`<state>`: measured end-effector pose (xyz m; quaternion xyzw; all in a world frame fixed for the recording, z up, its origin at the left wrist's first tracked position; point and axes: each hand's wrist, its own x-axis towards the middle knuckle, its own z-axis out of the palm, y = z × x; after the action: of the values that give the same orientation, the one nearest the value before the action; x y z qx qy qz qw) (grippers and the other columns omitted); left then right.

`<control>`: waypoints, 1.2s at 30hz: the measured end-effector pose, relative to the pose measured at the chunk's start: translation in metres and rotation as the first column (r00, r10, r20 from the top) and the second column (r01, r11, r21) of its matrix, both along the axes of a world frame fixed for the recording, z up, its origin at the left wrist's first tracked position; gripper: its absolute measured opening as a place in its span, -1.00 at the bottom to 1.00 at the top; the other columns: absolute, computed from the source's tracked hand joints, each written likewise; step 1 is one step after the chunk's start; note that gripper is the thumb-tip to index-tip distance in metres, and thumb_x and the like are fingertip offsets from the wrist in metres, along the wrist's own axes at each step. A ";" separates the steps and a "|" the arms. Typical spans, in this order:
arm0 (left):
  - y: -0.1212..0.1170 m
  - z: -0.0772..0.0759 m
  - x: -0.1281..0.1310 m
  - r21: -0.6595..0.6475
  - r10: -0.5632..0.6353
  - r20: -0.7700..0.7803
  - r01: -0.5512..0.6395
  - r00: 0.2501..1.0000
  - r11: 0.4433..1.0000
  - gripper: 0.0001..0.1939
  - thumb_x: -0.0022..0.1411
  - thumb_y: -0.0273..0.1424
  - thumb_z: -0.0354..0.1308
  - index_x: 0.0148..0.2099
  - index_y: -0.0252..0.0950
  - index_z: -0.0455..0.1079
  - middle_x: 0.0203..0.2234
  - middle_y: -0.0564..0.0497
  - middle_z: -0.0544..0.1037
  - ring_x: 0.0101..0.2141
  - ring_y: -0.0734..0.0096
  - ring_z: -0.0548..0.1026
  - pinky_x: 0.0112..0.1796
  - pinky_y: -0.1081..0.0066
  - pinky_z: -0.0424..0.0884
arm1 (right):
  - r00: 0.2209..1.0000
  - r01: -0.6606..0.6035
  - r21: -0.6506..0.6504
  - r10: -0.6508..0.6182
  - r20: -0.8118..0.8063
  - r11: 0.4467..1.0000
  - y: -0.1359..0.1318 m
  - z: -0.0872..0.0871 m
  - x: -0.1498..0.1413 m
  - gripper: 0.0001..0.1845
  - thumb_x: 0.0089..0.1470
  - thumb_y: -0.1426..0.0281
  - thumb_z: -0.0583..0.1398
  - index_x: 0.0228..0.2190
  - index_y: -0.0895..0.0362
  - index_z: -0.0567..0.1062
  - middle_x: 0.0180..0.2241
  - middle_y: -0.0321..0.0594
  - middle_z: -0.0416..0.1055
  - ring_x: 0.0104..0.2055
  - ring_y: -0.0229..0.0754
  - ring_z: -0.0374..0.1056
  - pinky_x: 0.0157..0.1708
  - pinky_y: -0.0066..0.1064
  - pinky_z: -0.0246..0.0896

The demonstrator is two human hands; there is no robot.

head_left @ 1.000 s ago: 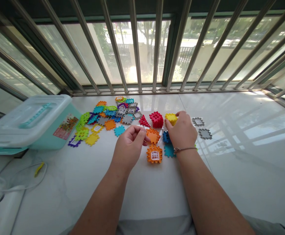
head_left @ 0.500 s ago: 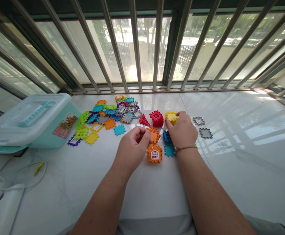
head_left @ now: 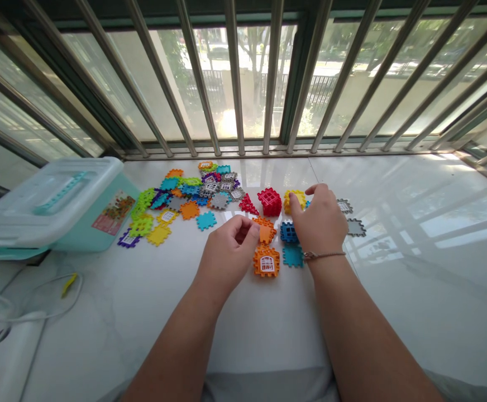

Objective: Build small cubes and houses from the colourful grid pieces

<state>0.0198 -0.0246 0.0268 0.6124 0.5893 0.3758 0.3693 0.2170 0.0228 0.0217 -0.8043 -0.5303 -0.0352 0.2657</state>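
My right hand [head_left: 319,223] rests on the white sill with thumb and fingers closed round a yellow block cube [head_left: 294,199], which stands just right of a red block cube [head_left: 269,201]. A blue block [head_left: 287,231] and a teal flat tile [head_left: 292,255] lie under its palm side. My left hand [head_left: 227,254] is curled into a loose fist, and I see nothing in it. Its knuckles are beside an orange tile [head_left: 264,229] and an orange house-shaped tile with a white window [head_left: 266,261].
A heap of coloured interlocking tiles [head_left: 185,195] spreads at the back left. Two grey tiles [head_left: 354,226] lie right of my right hand. A teal storage box with a pale lid [head_left: 55,204] stands far left, with a white cable [head_left: 38,304] in front. Metal window bars [head_left: 235,84] close the back.
My right hand has shifted slightly right with the yellow block, which now sits beside the red cube. My left hand has moved a little right, toward the orange tiles, and curled closed.
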 end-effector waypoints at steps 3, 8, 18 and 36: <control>0.002 0.001 -0.002 0.070 0.045 -0.073 -0.040 0.996 0.997 -0.78 0.47 -0.18 0.23 -0.23 -0.15 0.53 -0.31 0.00 0.71 -0.26 0.20 0.63 -0.19 0.30 0.42 | 1.000 -0.002 0.051 0.003 -0.017 0.999 -0.002 0.005 -0.002 -0.69 0.44 0.07 0.24 -0.09 0.06 0.52 -0.28 -0.22 0.52 -0.39 -0.15 0.28 -0.38 -0.29 -0.18; 0.006 -0.002 -0.005 0.151 0.063 -0.167 -0.038 0.984 0.988 -0.85 0.45 -0.25 0.23 -0.20 -0.16 0.55 -0.20 -0.06 0.68 -0.17 0.13 0.61 -0.12 0.25 0.45 | 0.999 -0.045 0.085 0.047 -0.015 0.995 -0.005 0.015 -0.005 -0.57 0.43 0.16 0.21 -0.48 0.04 0.34 -0.57 -0.39 0.15 -0.51 -0.23 -0.10 -0.37 -0.28 -0.26; 0.013 -0.018 -0.013 0.191 0.027 -0.359 0.045 0.933 0.981 -0.82 0.44 -0.26 0.21 -0.02 -0.22 0.50 0.03 -0.21 0.61 0.10 -0.06 0.54 0.22 -0.02 0.43 | 0.983 -0.164 0.208 0.177 -0.045 0.964 -0.014 0.019 -0.008 -0.42 0.38 0.23 0.17 -0.61 0.02 0.04 -0.64 -0.43 -0.08 -0.52 -0.24 -0.22 -0.39 -0.28 -0.21; 0.015 -0.031 -0.012 -0.277 -0.033 -0.672 -0.210 0.740 0.937 0.15 0.22 0.37 0.23 0.64 -0.13 0.17 0.69 -0.37 -0.20 0.64 -0.50 -0.22 0.37 -0.73 -0.06 | 0.946 -0.272 0.422 0.320 -0.046 0.865 -0.055 0.031 -0.016 -0.39 0.39 0.23 0.15 -0.60 0.01 -0.04 -0.64 -0.45 -0.19 -0.56 -0.29 -0.22 -0.48 -0.32 -0.16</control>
<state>0.0074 -0.0101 -0.0042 0.6046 0.7660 0.0435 0.2141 0.2008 -0.0325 0.0530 -0.6402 -0.6121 -0.0581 0.4606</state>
